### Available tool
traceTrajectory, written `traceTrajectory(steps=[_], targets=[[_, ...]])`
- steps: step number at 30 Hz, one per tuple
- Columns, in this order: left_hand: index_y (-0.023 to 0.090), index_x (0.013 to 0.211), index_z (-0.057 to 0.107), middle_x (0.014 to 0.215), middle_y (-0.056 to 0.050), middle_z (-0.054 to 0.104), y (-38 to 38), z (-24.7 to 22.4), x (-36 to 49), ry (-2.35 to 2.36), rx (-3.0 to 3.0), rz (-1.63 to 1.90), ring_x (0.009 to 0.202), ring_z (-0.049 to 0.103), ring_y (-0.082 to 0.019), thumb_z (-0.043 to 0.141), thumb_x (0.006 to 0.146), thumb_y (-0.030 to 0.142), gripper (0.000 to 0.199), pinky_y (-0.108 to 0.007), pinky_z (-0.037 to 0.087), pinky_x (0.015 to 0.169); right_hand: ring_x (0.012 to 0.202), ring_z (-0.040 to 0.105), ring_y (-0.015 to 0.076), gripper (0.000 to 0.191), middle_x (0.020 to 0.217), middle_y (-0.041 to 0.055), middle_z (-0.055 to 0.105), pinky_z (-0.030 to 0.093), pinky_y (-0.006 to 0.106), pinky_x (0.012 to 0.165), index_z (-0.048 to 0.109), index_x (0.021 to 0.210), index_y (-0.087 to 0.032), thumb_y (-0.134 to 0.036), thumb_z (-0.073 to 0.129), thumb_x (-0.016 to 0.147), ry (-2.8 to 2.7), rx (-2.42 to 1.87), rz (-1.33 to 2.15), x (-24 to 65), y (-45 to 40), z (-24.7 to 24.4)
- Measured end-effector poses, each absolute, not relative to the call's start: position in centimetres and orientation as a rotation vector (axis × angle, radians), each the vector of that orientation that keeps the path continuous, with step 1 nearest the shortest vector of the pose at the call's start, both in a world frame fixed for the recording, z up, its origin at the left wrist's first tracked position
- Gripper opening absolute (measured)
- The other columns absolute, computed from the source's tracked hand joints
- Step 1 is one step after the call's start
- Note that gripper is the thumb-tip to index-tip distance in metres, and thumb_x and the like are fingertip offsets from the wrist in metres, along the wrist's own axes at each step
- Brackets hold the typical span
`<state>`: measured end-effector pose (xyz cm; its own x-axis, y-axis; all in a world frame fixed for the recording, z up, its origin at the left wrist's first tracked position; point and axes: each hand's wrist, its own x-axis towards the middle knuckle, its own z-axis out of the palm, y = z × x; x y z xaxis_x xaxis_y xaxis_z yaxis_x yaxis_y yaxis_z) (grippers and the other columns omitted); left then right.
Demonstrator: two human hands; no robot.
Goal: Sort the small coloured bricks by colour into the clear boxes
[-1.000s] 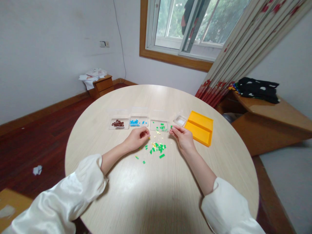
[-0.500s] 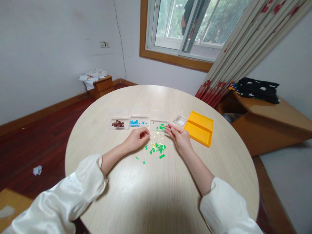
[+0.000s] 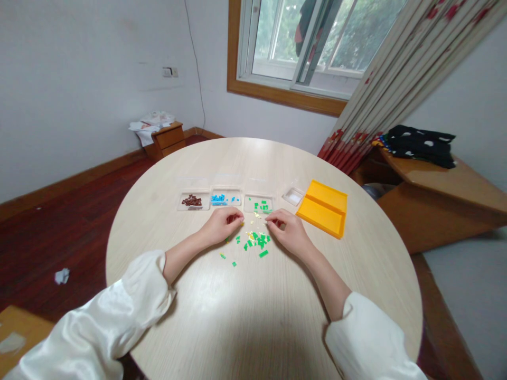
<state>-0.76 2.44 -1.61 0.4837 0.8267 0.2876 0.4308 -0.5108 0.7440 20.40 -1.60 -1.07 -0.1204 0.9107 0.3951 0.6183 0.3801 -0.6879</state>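
My left hand (image 3: 222, 226) rests on the table with its fingers pinched together, a speck of yellow by the fingertips. Whether that speck is held cannot be seen. Across from it, my right hand (image 3: 291, 229) is closed in a pinch near some small cream pieces (image 3: 257, 215); what it holds, if anything, is too small to make out. Between and below the hands lies a loose pile of small green bricks (image 3: 259, 241) mixed with yellow and cream ones. Just beyond the hands, a clear plastic box (image 3: 247, 206) with its lid open contains several green bricks.
Further left stand open clear boxes, one with blue bricks (image 3: 219, 199) and one with brown bricks (image 3: 192, 200). A small clear box (image 3: 293, 197) sits right of centre, beside an open yellow case (image 3: 320, 216). Everything stands on a round wooden table (image 3: 222, 316).
My right hand has turned over and drawn back from the green box, its outstretched fingers now curled into a pinch. Green bricks in that box are more spread. My left hand has barely moved.
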Motion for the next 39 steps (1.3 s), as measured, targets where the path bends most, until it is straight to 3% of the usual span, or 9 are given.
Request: traceTrajectory(steps=[10, 27, 34, 39], targets=[[0.015, 0.073, 0.066, 0.071, -0.002, 0.059, 2.3, -1.2, -0.9, 0.875, 2.305, 0.801, 0.071, 0.053, -0.013, 0.056, 0.073, 0.012, 0.01, -0.026, 0.042, 0.07, 0.069, 0.056, 0.0118, 0.022, 0.076, 0.0032, 0.062, 0.044, 0.024, 0.065, 0.066, 0.074, -0.017, -0.004, 0.048, 0.073, -2.14, -1.207, 0.596, 20.1, -2.3, -1.0], [0.017, 0.072, 0.066, 0.079, -0.003, 0.058, 2.0, -1.3, -1.1, 0.788, 2.398, 0.67, 0.08, 0.053, -0.016, 0.059, 0.076, 0.02, 0.009, -0.031, 0.039, 0.078, 0.079, 0.055, 0.0144, 0.022, 0.077, 0.0034, 0.06, 0.045, 0.029, 0.075, 0.065, 0.075, -0.017, -0.003, 0.049, 0.073, -2.219, -1.168, 0.49, 19.1, -2.9, -0.2], [0.017, 0.078, 0.069, 0.082, -0.004, 0.058, 2.1, -1.5, -1.1, 0.788, 2.424, 0.65, 0.083, 0.053, -0.017, 0.056, 0.077, 0.018, 0.013, -0.032, 0.039, 0.08, 0.079, 0.055, 0.0144, 0.017, 0.077, 0.0027, 0.059, 0.044, 0.028, 0.073, 0.065, 0.078, -0.017, -0.006, 0.053, 0.076, -2.224, -1.208, 0.458, 19.2, -2.8, -0.4], [0.018, 0.08, 0.068, 0.08, -0.004, 0.058, 2.1, -1.6, -1.1, 0.805, 2.428, 0.665, 0.082, 0.053, -0.016, 0.055, 0.078, 0.019, 0.013, -0.032, 0.039, 0.079, 0.082, 0.055, 0.0161, 0.007, 0.08, 0.0043, 0.06, 0.044, 0.031, 0.077, 0.066, 0.081, -0.016, -0.018, 0.06, 0.079, -2.281, -1.27, 0.405, 19.0, -3.0, -0.2]])
